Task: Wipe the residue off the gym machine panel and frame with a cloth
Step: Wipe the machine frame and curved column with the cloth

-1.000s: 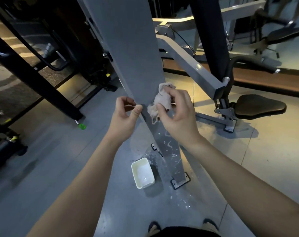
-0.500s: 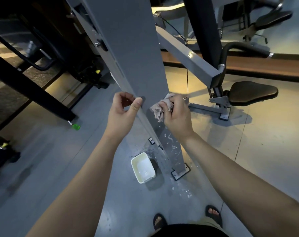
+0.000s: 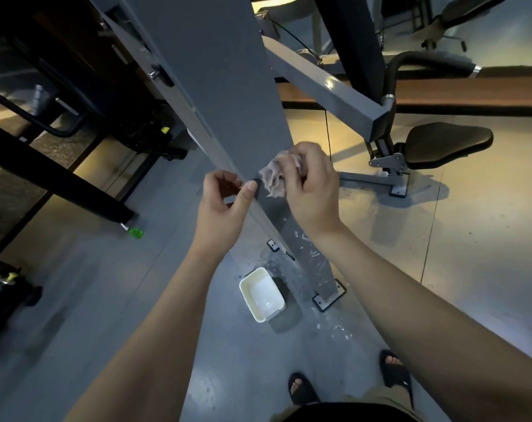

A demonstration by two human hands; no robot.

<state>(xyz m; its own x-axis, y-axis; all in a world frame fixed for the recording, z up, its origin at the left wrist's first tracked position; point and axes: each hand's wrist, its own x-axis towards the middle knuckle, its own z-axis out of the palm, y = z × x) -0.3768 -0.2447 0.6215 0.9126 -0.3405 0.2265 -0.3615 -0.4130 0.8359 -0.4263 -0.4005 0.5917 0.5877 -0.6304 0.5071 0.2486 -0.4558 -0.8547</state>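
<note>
Grey gym floor (image 3: 106, 300): one tub (image 3: 250, 275), one panel (image 3: 216, 86), right fingers (image 3: 312, 159) around one cloth (image 3: 272, 181), left fingers (image 3: 248, 194) pinched on panel edge

Free room: floor (image 3: 91, 300) at lower left lay open.
Obstacles: white tub (image 3: 261, 295) stood beside panel (image 3: 216, 86) base; grey beam (image 3: 328, 89) crossed upper right.

The cloth (image 3: 275, 178) is small, pale and crumpled. It sits bunched up in the right fingers (image 3: 298, 166) and pokes out to their left, touching the panel (image 3: 222, 86). The panel is tall, flat and grey, and it leans. The left fingers (image 3: 225, 181) pinch its edge, just beside the cloth. White marks (image 3: 313, 254) dot the panel below both sets of fingers.
</note>
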